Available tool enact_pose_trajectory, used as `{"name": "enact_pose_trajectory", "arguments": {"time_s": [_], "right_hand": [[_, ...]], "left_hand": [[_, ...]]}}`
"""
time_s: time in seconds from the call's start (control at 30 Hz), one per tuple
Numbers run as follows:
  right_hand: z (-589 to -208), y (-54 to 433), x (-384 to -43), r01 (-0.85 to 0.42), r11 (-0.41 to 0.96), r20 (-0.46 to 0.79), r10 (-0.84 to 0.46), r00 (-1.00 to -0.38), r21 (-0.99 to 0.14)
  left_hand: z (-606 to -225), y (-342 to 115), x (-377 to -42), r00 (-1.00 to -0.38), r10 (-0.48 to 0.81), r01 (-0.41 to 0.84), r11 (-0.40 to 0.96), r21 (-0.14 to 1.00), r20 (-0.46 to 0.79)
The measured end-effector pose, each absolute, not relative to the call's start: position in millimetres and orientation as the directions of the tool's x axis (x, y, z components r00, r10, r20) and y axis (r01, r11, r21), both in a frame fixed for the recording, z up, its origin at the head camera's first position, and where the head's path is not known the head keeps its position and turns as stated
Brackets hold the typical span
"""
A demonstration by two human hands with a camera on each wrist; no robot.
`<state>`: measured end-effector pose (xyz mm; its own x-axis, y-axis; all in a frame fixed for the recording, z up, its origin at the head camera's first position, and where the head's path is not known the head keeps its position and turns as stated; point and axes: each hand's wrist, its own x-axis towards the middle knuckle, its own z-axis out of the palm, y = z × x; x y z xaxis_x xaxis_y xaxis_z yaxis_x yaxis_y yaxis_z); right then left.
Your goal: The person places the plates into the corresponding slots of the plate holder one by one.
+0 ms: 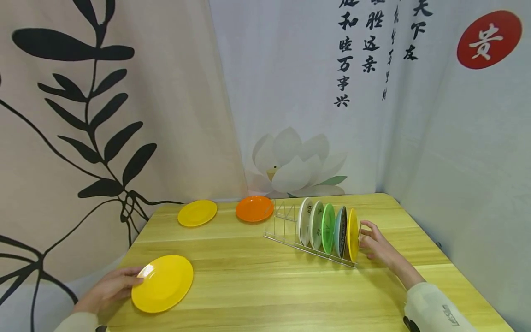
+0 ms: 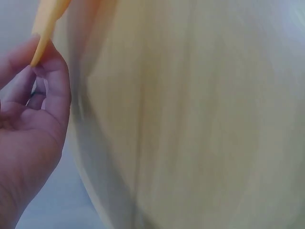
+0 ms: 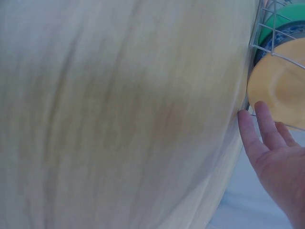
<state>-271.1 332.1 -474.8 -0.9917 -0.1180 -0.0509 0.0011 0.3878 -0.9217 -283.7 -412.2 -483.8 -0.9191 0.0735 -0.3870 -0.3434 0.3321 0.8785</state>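
Observation:
My left hand (image 1: 109, 290) pinches the left rim of a yellow plate (image 1: 163, 283) at the front left. In the left wrist view the thumb and fingers meet on the edge of that plate (image 2: 45, 28). At the right end of a wire dish rack (image 1: 290, 243) is my right hand (image 1: 379, 246), its fingers extended. They reach the rack's end wire beside an upright yellow plate (image 1: 353, 235); whether they touch the plate I cannot tell. Left of it in the rack stand a blue-patterned plate (image 1: 341, 232), a green plate (image 1: 328, 228) and two whitish patterned plates (image 1: 304, 222).
Another yellow plate (image 1: 197, 213) lies flat at the back left of the wooden table (image 1: 249, 295). An orange plate (image 1: 254, 209) lies flat near the rack's left end, where the slots hold no plates. A printed curtain (image 1: 182, 115) hangs behind the table.

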Motion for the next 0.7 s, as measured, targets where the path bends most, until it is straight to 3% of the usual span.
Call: {"name": "enact_pose_trajectory", "arguments": {"time_s": [0.3,0.5,0.7], "right_hand": [[-474.3,332.3,-270.3,0.001,0.391,-0.053,-0.122,-0.991,-0.920],[-474.9,332.8,-270.4,-0.006,0.394,-0.049,-0.129,-0.990,-0.919],[-475.3,333.6,-271.7,-0.002,0.393,-0.049,-0.120,-0.992,-0.919]], "left_hand": [[-469.6,-400.5,-287.9,-0.912,0.267,-0.272,0.180,0.946,-0.312],[-462.8,-385.2,-290.1,-0.928,0.246,-0.252,0.137,0.958,-0.279],[-455.2,-370.5,-299.4,-0.961,0.219,-0.146,0.118,0.982,-0.169]]}}
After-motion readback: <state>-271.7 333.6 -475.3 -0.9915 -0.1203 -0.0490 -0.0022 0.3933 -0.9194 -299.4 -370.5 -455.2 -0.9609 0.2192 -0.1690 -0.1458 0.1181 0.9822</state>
